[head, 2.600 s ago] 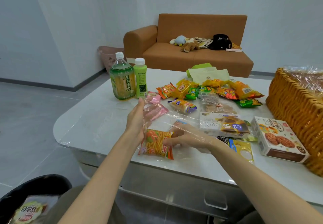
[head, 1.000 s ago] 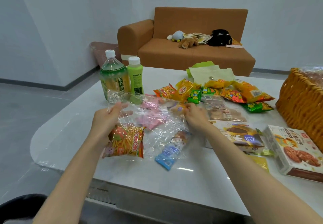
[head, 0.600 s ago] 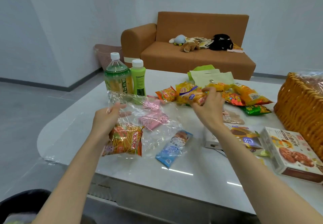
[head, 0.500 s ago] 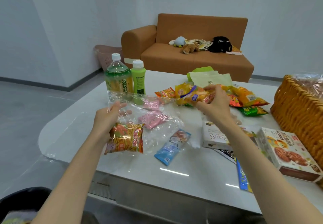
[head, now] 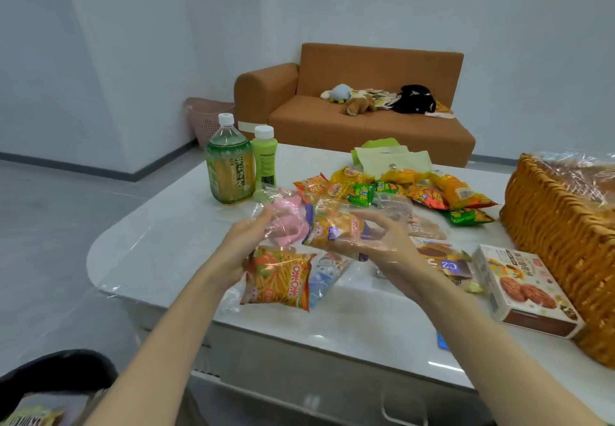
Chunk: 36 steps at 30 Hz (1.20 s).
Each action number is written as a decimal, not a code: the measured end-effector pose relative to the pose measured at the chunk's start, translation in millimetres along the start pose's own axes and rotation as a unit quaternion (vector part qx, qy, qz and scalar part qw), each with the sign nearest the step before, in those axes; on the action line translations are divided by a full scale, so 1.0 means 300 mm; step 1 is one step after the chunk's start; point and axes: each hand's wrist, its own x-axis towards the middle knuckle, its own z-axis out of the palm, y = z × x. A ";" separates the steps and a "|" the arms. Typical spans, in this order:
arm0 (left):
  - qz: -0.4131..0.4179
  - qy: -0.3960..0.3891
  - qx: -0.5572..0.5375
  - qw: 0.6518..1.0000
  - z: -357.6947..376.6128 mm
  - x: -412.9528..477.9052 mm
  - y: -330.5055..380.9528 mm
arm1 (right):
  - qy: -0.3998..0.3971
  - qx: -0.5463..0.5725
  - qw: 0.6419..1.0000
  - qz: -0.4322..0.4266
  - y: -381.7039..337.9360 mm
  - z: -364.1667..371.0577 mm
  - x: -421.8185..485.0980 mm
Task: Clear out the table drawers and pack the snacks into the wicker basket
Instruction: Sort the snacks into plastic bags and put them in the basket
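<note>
The white table (head: 159,246) holds the whole job close to its near edge, and the wicker basket (head: 559,226) stands at the right with none of this bundle in it, so the broad risk is a spill on the way across. The clear bag (head: 233,299) lies slack in the middle, partly lifted. Its film looks thin and slippery, and a sagging mouth could let the contents slide toward the near edge and off. Two bottles (head: 229,169) stand just beyond the bag at the far left, so a hard tug on the film might catch and tip the slimmer one. Inside the bag are an orange stick-snack packet (head: 279,279), pink packets (head: 286,222) and a blue packet (head: 326,272). The left hand (head: 246,242) pinches the film to keep the mouth open. The right hand (head: 382,239) has its fingers curled round a yellow packet (head: 332,226) and is feeding it in. Glare on the film makes it hard to say whether that hand is truly inside the mouth or under a fold. If it is a fold, the packet's crimped corner could snag and split the film.
</note>
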 end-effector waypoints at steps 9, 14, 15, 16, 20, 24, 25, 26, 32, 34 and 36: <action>-0.024 -0.040 -0.023 0.999 0.107 -0.014 -0.023 | -0.078 -0.032 0.996 0.009 0.012 0.101 -0.027; -0.046 -0.006 -0.089 0.995 0.106 0.014 -0.030 | -0.161 -0.016 0.985 0.059 -0.005 0.088 0.001; -0.046 -0.010 -0.099 0.994 0.107 0.017 -0.032 | -0.154 0.016 0.986 0.059 -0.007 0.082 0.004; -0.045 -0.019 -0.103 0.993 0.111 0.018 -0.033 | -0.144 0.036 0.987 0.057 -0.005 0.078 0.004; -0.038 -0.046 -0.091 0.994 0.128 0.033 -0.049 | -0.082 -0.005 0.997 0.016 0.018 0.087 0.006; -0.026 -0.048 -0.096 0.994 0.136 0.034 -0.047 | -0.048 -0.011 0.999 0.007 0.033 0.094 0.014; -0.027 -0.047 -0.096 0.994 0.137 0.040 -0.045 | -0.036 0.002 0.999 0.012 0.033 0.090 0.012; -0.029 -0.046 -0.099 0.994 0.138 0.043 -0.040 | -0.024 0.014 0.999 0.017 0.030 0.085 0.013; -0.033 -0.058 -0.073 0.995 0.147 0.049 -0.025 | 0.039 -0.018 0.999 -0.013 0.039 0.061 0.027; -0.020 -0.039 -0.078 0.996 0.150 0.044 -0.028 | 0.027 -0.031 0.999 -0.012 0.041 0.064 0.020; -0.004 -0.025 -0.073 0.997 0.150 0.050 -0.034 | -0.007 -0.055 0.998 0.003 0.044 0.060 0.018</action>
